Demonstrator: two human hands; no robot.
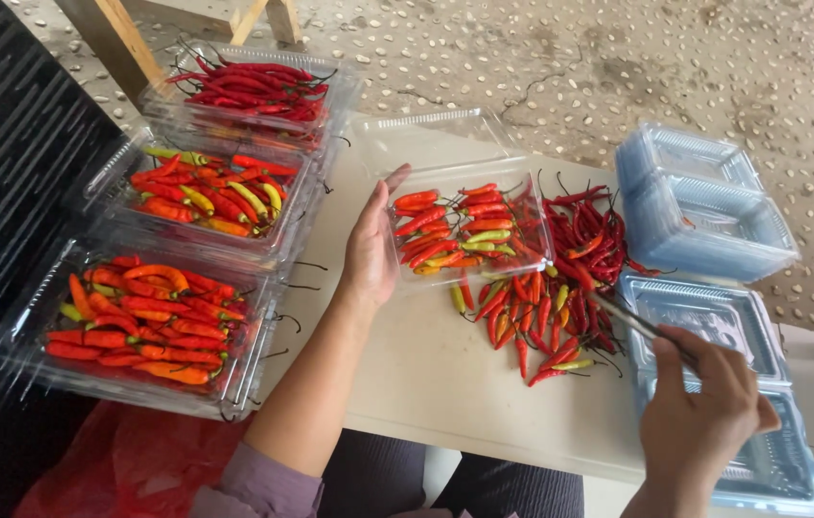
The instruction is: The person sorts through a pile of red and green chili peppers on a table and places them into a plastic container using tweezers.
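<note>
Steadying the half-filled clear tray with the left hand spread flat against its side, right hand pinching metal tongs tipped into the loose chilli pile just beyond.

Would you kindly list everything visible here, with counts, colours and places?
filled chilli trays: three, clear plastic, red, orange and yellow-green chillies, stacked along the left
open tray: one, clear, partly filled, table centre
loose chillies: a pile, mostly red, right of the open tray
empty trays: several, clear bluish, stacked at right
table: one, cream
red bag: one, bottom left
tongs: one, metal, tips in the pile
left hand: steadies the open tray's edge
right hand: grip on the tongs
</note>
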